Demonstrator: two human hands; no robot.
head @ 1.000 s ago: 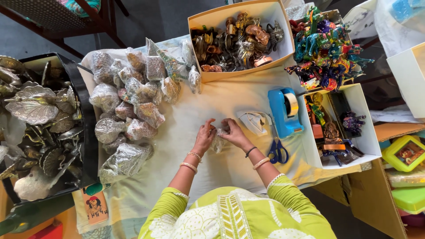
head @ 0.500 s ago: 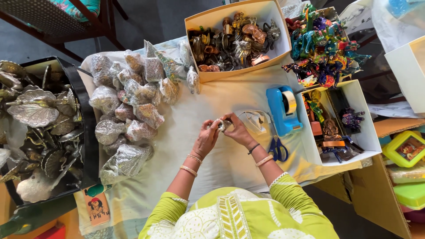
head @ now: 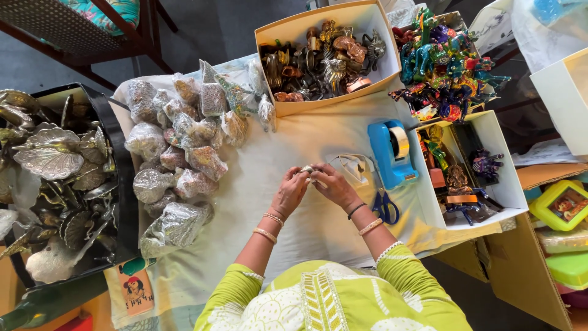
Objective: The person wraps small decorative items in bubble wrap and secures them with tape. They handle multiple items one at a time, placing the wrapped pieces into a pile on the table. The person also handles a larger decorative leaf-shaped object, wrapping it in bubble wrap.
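Observation:
My left hand and my right hand meet over the cream cloth of the table, fingertips pinched together on a small wrapped item in clear plastic. What is inside it is too small to tell. Both wrists wear bangles. A blue tape dispenser stands just right of my right hand, with blue-handled scissors below it. Crumpled clear wrapping lies between my right hand and the dispenser.
A heap of plastic-wrapped packets lies to the left. A black tray of silver leaf-shaped dishes sits at far left. A box of metal figurines, colourful painted animals and a white box of figures stand behind and right.
Both hands have shifted slightly up the table, staying pinched together on the small item.

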